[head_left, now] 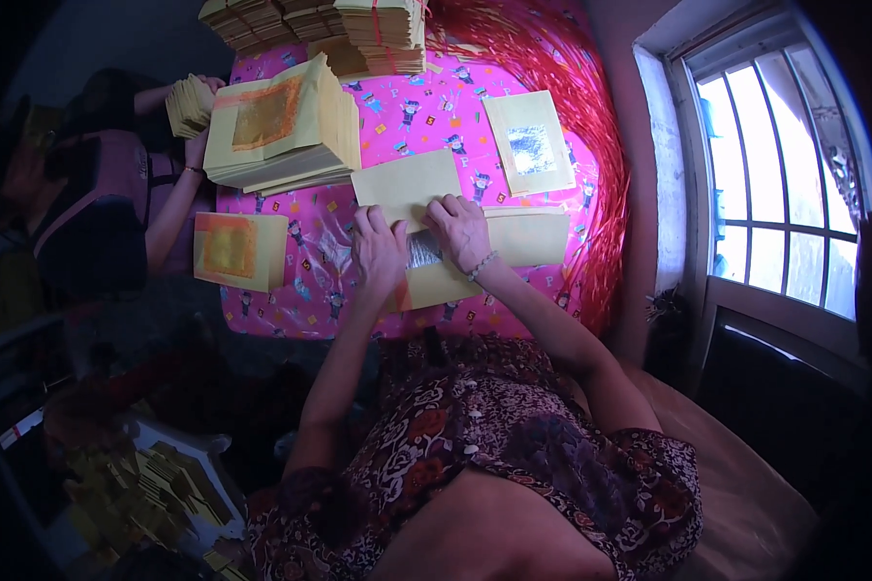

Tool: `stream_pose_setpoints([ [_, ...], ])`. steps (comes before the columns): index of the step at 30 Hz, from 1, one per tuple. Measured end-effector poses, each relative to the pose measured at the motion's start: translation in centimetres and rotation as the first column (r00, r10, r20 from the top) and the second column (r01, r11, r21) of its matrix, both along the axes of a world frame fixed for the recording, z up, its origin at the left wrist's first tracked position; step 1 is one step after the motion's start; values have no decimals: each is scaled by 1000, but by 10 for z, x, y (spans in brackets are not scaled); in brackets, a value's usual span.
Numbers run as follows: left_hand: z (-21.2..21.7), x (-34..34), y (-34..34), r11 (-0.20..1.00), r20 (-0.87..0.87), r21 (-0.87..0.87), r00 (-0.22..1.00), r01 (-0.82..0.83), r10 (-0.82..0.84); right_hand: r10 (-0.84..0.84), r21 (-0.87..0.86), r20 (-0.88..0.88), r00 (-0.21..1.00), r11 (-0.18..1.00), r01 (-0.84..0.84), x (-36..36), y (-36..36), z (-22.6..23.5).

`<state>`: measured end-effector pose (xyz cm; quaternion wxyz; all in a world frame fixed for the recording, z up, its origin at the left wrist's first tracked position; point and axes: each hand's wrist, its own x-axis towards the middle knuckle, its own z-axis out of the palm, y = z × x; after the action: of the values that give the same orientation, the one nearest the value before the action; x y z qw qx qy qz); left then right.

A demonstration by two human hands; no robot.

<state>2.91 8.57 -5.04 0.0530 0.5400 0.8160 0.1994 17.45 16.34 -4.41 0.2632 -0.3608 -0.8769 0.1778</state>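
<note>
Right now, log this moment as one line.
left hand: pressing yellow paper sheet | right hand: on same sheet, by silver foil patch | nearby: tall paper stack on pink cloth

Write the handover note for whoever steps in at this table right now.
Left hand and right hand both press flat on a yellow paper sheet with a silver foil square, being folded on the pink patterned table cover.
One silver-foil sheet lies flat beyond.
Tall stack of gold-foil sheets far left; small gold-foil stack near left.
Bundled stacks at the far edge.
Another person's hand holds sheets at left.
</note>
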Motion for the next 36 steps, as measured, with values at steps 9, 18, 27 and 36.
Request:
stream_pose_setpoints([
  [9, 2, 1, -1, 996, 49, 89, 998, 26, -30, 19, -82, -166, 986, 996, -33, 14, 4, -2],
  [18, 3, 0, -3, 995, 87, 99, 996, 15, -24, -31, -191, -173, 985, 982, -2, 23, 3, -1],
  [27, -2, -4, -5, 987, 125, 160, 992, 9, -29, 22, -124, -104, 994, 992, -35, 18, 6, 7],
  [36, 5, -18, -6, 944, 224, 326, 967, 39, -117, 145, -143, 125, 981, 982, -127, 14, 18, 13],
])
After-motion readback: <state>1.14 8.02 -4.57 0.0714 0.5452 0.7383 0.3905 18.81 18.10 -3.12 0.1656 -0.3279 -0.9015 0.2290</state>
